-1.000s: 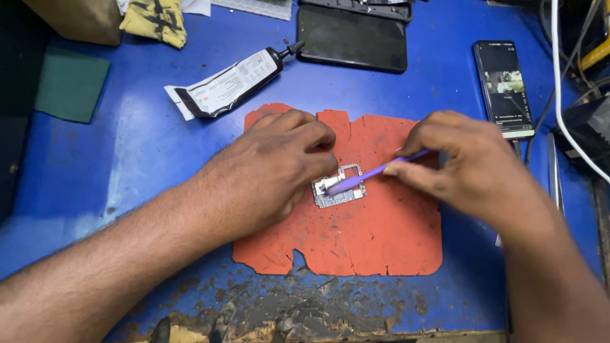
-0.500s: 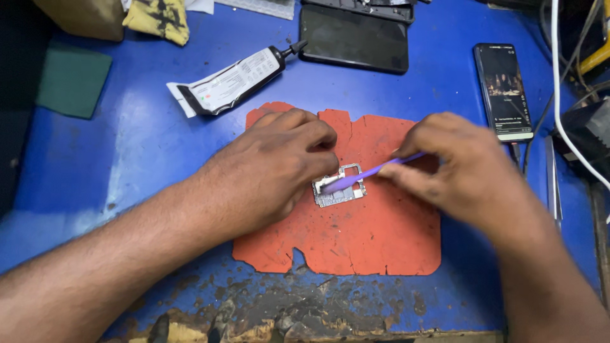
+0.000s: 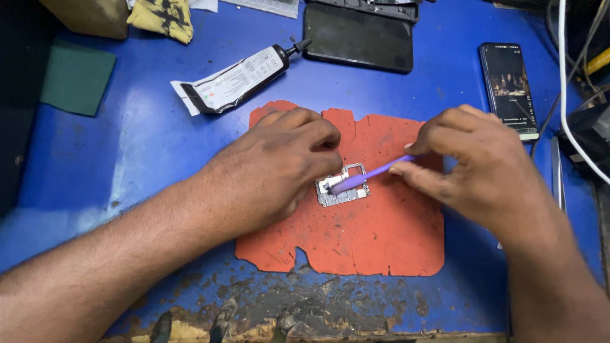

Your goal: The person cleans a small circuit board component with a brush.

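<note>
Board: a small silver circuit board (image 3: pixel 343 187) lies flat near the middle of the orange mat (image 3: pixel 381 241), which rests on the blue counter (image 3: pixel 140 146).
Left hand: the left hand (image 3: pixel 279 165) bears down at the board's left edge — its fingers (image 3: pixel 318 136) are curled and pressed together, the tips hidden against the board.
Right hand: the right hand (image 3: pixel 476 165) pinches a purple pry tool (image 3: pixel 365 176) between thumb and forefinger, its flat tip resting on the board's top face.
Slip risk: the tool lies at a low slant; pushed too hard, the tip could likely skid across the board and scrape small parts, or jab the left fingertips just beside it.
Board shift: the hold is on one edge only, so sideways force might swing the board on the mat.
Nearby: a glue tube (image 3: pixel 238 79) with its black nozzle lies above the mat, a dark phone (image 3: pixel 359 38) beyond it, a second phone (image 3: pixel 508 86) with a lit screen to the right — all well apart from the tool.
</note>
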